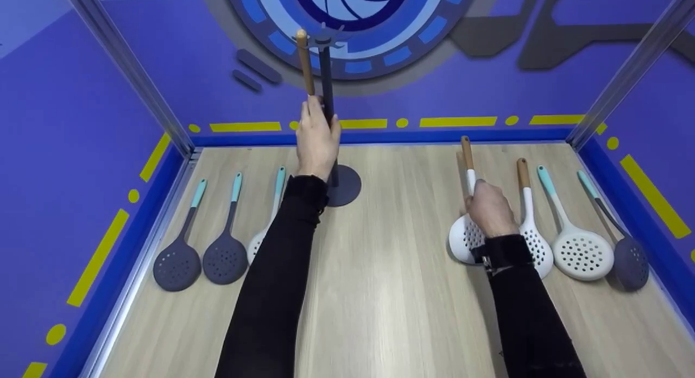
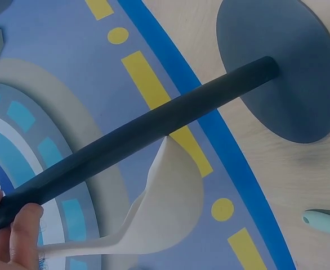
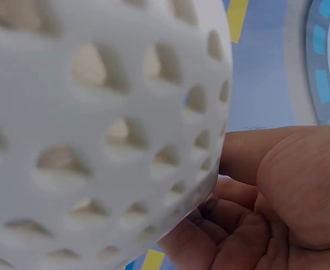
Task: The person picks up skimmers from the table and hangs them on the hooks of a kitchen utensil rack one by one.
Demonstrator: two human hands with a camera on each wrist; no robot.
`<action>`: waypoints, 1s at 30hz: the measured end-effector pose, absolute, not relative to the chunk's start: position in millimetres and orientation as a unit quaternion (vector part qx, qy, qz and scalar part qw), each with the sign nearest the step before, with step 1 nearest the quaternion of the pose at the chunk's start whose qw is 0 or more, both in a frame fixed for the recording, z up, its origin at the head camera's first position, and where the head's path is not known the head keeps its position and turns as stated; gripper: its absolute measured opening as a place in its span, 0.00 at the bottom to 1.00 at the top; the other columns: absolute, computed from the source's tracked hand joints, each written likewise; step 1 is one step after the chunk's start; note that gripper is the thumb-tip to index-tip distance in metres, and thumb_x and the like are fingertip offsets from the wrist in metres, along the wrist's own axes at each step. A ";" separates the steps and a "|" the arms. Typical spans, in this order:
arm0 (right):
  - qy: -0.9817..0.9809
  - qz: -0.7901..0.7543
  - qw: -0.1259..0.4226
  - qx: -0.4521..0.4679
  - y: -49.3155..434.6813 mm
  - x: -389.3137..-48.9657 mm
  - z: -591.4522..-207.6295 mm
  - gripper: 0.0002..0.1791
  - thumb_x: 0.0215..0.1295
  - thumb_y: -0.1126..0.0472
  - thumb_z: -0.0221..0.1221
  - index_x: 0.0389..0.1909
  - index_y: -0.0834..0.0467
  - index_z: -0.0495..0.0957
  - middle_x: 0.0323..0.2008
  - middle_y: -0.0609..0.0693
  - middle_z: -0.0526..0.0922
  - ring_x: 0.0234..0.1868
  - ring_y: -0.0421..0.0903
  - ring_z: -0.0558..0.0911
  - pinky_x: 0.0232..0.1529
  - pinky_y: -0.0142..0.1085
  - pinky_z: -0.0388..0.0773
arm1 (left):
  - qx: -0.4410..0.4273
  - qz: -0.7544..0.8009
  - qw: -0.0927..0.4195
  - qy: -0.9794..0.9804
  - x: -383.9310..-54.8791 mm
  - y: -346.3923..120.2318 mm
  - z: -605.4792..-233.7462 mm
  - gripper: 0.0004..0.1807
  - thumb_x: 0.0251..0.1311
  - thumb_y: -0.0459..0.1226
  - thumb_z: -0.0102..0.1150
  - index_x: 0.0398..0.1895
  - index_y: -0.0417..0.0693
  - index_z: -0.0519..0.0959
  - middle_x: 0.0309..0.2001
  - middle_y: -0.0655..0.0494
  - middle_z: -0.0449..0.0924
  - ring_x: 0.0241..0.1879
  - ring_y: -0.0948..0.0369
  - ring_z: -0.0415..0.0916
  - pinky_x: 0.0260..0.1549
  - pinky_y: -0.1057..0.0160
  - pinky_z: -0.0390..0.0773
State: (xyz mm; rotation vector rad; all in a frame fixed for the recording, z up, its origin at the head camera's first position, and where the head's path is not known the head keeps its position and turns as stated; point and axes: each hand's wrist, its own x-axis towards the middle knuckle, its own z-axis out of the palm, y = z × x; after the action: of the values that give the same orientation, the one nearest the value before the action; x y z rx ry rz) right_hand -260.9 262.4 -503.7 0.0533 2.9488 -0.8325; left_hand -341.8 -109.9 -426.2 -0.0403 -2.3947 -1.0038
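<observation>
My left hand (image 1: pixel 316 142) is at the upper post of a dark utensil stand (image 1: pixel 326 79), its fingers curled at the neck of a white ladle (image 2: pixel 176 214) with a wooden handle (image 1: pixel 305 63). The handle's tip is up beside the stand's hooks; the ladle's bowl hangs below, hidden from the head view. In the left wrist view, thumb and fingers lie on both sides of the post. On the right, my right hand (image 1: pixel 491 207) grips the white neck of a wooden-handled skimmer (image 1: pixel 464 239). Its holed bowl fills much of the right wrist view.
Right of that hand lie a second white wooden-handled skimmer (image 1: pixel 535 250), a cream skimmer (image 1: pixel 583 256) and a dark one (image 1: pixel 631 264). On the left are two dark skimmers (image 1: pixel 176 265) and a pale one (image 1: pixel 256 247) partly behind my left arm. Blue walls (image 1: pixel 380 109) enclose the table.
</observation>
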 end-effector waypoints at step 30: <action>0.945 -0.320 -0.062 -0.010 229.8 -259.9 -481.4 0.32 0.89 0.67 0.56 0.88 0.69 0.66 0.69 0.80 0.84 0.67 0.79 0.88 0.66 0.74 0.86 | -0.019 -0.382 0.268 -0.884 -339.5 -113.1 -427.3 0.21 0.90 0.39 0.63 0.76 0.39 0.75 0.65 0.40 0.82 0.61 0.44 0.90 0.60 0.48 0.93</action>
State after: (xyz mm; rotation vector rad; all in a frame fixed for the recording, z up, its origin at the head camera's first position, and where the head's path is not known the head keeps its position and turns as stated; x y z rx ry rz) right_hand -259.9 229.8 -481.4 -0.0311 3.0924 -1.0486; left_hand -339.5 -113.1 -427.3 -0.0512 -2.3839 -1.0314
